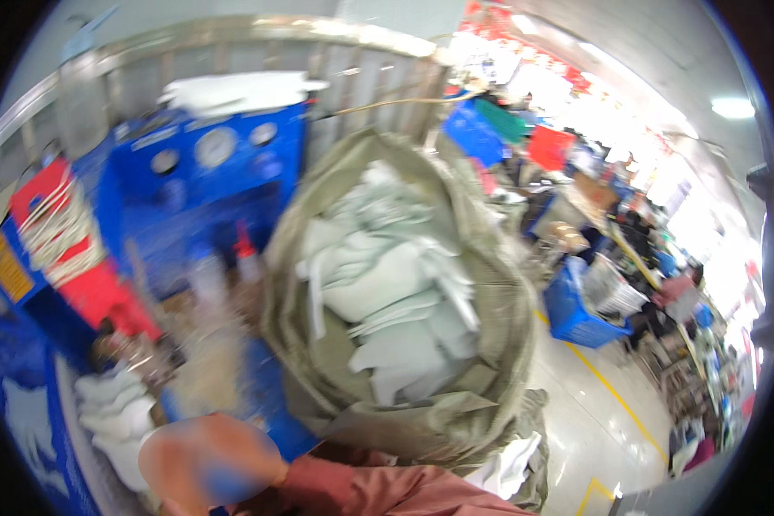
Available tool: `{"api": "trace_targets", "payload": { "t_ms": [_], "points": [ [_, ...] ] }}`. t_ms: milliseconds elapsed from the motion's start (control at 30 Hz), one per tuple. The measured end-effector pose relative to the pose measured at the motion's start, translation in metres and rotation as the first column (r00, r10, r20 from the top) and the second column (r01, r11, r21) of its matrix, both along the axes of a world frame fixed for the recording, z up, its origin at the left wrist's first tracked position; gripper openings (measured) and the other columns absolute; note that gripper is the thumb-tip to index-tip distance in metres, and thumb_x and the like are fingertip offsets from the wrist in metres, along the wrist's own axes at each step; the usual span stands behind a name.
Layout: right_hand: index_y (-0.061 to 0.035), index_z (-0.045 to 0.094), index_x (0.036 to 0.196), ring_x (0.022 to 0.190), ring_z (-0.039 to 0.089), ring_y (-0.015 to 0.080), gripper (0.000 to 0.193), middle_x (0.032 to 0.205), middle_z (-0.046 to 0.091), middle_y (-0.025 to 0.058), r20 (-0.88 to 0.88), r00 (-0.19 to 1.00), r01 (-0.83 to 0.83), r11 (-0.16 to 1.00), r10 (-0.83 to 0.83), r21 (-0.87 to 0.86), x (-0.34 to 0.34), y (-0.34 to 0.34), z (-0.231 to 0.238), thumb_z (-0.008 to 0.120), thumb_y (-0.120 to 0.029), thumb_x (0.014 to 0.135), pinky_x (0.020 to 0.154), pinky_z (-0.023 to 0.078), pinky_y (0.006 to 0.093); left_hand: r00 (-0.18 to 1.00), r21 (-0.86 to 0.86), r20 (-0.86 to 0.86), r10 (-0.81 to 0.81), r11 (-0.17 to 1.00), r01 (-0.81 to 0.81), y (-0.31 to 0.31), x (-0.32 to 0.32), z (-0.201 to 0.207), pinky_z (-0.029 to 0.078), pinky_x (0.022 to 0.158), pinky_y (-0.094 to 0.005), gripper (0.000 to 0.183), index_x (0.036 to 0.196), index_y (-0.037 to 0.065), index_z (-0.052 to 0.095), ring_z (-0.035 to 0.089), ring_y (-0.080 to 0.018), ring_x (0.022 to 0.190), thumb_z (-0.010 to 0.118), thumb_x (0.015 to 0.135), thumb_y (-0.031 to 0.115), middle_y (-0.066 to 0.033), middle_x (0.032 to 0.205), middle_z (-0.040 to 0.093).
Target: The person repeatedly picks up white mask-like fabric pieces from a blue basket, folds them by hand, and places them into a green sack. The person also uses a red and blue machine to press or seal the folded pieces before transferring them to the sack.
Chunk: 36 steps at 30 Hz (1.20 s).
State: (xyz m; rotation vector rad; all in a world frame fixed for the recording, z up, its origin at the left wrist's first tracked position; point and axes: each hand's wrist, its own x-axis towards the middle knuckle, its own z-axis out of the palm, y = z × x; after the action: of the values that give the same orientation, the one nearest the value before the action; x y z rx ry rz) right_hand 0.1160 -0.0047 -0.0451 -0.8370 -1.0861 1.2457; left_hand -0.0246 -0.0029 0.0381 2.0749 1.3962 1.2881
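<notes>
My right hand (211,451) is at the lower left, smeared by motion, its reddish-brown sleeve (378,488) coming in from the lower right. Whether its fingers are apart or closed does not show. Right beside it lies a stack of pale white cut pieces (116,417), partly covered by the hand. My left hand does not show. In the middle stands a large olive-green woven sack (512,318), its mouth wide open. Many loose pale grey-white sheet pieces (396,275) fill it.
A blue machine (258,202) with round gauges stands behind, white sheets (241,93) on top. Bottles (206,279) stand on its bench. A red panel (103,292) wrapped in cord leans left. A blue crate (580,310) sits on the floor at right, near cluttered workbenches.
</notes>
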Motion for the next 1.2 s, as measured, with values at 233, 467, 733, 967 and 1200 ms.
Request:
{"api": "trace_targets", "payload": {
  "t_ms": [233,467,733,967,1200],
  "points": [
    [-0.0048,0.061,0.124,0.113,0.054,0.0122,0.022,0.12,0.056,-0.0006,-0.203,0.972,-0.1,0.991,0.117,0.091,-0.006,0.001,-0.003,0.058,-0.017,0.106,0.099,0.043,0.0282,0.999,-0.053,-0.053,-0.01,0.999,0.007,0.0,-0.016,-0.01,0.053,0.089,-0.0422,0.026,0.118,0.0,0.07,0.064,-0.0329,0.105,0.069,0.097,0.016,-0.0184,0.117,0.068],
    [-0.0071,0.06,0.118,0.102,0.054,0.006,0.021,0.106,0.06,-0.005,-0.349,0.912,-0.214,0.976,0.215,0.042,-0.007,0.009,-0.005,0.06,-0.024,0.106,0.091,0.044,0.0246,0.995,-0.121,-0.068,-0.072,0.991,0.064,-0.013,-0.015,0.004,0.052,0.093,-0.0401,0.028,0.12,0.002,0.068,0.066,-0.0344,0.106,0.067,0.098,0.019,-0.0175,0.116,0.07],
    [-0.0047,0.056,0.118,0.097,0.055,0.0073,0.025,0.104,0.059,-0.0017,-0.28,0.956,-0.045,0.985,0.091,0.164,0.003,-0.013,0.021,0.065,-0.022,0.103,0.087,0.045,0.0256,0.992,-0.208,-0.108,-0.057,0.977,0.033,-0.038,0.011,0.034,0.053,0.095,-0.0399,0.036,0.125,0.005,0.068,0.066,-0.0336,0.11,0.068,0.099,0.029,-0.0161,0.122,0.068],
    [-0.0036,0.057,0.115,0.093,0.054,0.0082,0.021,0.098,0.059,0.0009,-0.093,0.986,0.147,0.982,-0.137,0.115,0.02,-0.037,0.024,0.065,-0.016,0.1,0.082,0.047,0.0261,0.964,-0.177,-0.22,-0.146,0.978,0.108,-0.043,0.025,0.019,0.054,0.09,-0.0385,0.035,0.13,0.004,0.063,0.064,-0.0296,0.111,0.067,0.1,0.022,-0.016,0.126,0.064],
    [-0.0022,0.058,0.111,0.088,0.054,0.0077,0.018,0.095,0.06,0.0014,-0.162,0.98,0.14,0.983,-0.12,0.115,0.042,-0.059,0.029,0.065,-0.015,0.101,0.079,0.049,0.0274,0.945,-0.15,-0.167,-0.281,0.955,0.258,-0.056,0.036,0.031,0.053,0.086,-0.0346,0.045,0.137,0.0,0.056,0.063,-0.0232,0.102,0.07,0.095,0.01,-0.0132,0.117,0.061]
  ]
}}
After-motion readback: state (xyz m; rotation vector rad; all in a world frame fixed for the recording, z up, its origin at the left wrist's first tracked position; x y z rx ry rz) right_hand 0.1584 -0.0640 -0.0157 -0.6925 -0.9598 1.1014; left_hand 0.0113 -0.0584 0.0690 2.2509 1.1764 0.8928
